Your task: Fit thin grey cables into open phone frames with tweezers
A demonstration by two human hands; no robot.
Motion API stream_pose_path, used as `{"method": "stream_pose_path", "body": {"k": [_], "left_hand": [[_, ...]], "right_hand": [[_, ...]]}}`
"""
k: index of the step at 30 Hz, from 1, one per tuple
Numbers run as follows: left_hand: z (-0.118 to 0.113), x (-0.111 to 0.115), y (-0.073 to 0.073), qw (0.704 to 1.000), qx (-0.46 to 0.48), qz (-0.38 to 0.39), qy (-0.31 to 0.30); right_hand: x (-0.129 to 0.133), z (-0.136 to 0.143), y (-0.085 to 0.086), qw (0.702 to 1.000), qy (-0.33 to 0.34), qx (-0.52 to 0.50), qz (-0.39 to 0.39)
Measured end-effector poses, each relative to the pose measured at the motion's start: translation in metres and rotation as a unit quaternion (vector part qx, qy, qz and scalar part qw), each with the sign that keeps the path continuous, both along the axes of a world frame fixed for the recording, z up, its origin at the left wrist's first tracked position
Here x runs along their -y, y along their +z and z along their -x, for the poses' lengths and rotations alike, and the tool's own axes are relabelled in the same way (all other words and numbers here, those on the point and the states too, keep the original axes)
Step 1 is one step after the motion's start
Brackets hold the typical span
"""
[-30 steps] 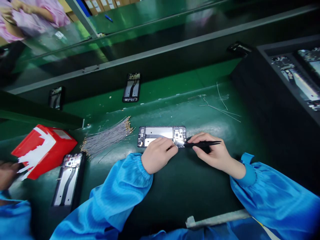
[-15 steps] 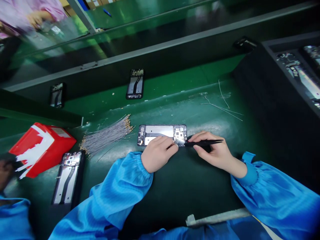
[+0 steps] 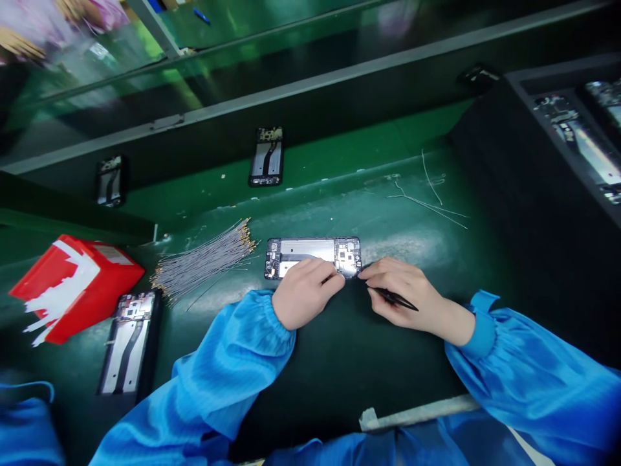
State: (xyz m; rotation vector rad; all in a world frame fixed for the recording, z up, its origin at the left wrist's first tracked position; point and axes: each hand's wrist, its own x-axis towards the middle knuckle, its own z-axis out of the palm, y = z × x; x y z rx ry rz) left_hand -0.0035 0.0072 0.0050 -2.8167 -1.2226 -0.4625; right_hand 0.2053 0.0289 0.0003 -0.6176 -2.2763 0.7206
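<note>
While the right hand (image 3: 412,294) holds tweezers (image 3: 395,298), the phone (image 3: 310,248) lies flat.

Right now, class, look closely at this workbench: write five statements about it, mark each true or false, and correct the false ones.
1. The left hand covers part of the phone's near edge. True.
2. The right hand is bare and holding nothing. False: a black pair of tweezers is in its grip.
3. The wire bundle lies to the right of the phone. False: the wire bundle lies to its left.
4. A few loose wires lie beyond the right hand. True.
5. The bin is blue. False: the bin is red.
</note>
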Motion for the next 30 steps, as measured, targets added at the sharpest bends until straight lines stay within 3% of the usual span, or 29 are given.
{"method": "stream_pose_path", "body": {"k": [6, 8, 13, 16, 23, 30], "left_hand": [[-0.001, -0.003, -0.003, 0.995, 0.053, 0.072, 0.033], [-0.003, -0.005, -0.004, 0.991, 0.077, 0.099, 0.054], [-0.007, -0.006, -0.005, 0.983, 0.102, 0.127, 0.088], [-0.008, -0.007, -0.006, 0.981, 0.119, 0.125, 0.085], [-0.006, -0.006, -0.005, 0.976, 0.15, 0.138, 0.079], [-0.003, 0.009, -0.01, 0.97, 0.19, 0.146, 0.023]], "right_hand": [[-0.017, -0.002, 0.011, 0.994, -0.029, -0.025, 0.105], [-0.025, 0.0, 0.015, 0.995, -0.034, -0.004, 0.097], [-0.037, 0.012, 0.012, 0.983, -0.01, 0.181, 0.029], [-0.037, 0.015, 0.009, 0.975, 0.004, 0.222, 0.015], [-0.038, 0.016, 0.013, 0.977, 0.004, 0.213, 0.034], [-0.038, 0.018, 0.011, 0.979, -0.003, 0.195, 0.052]]}}
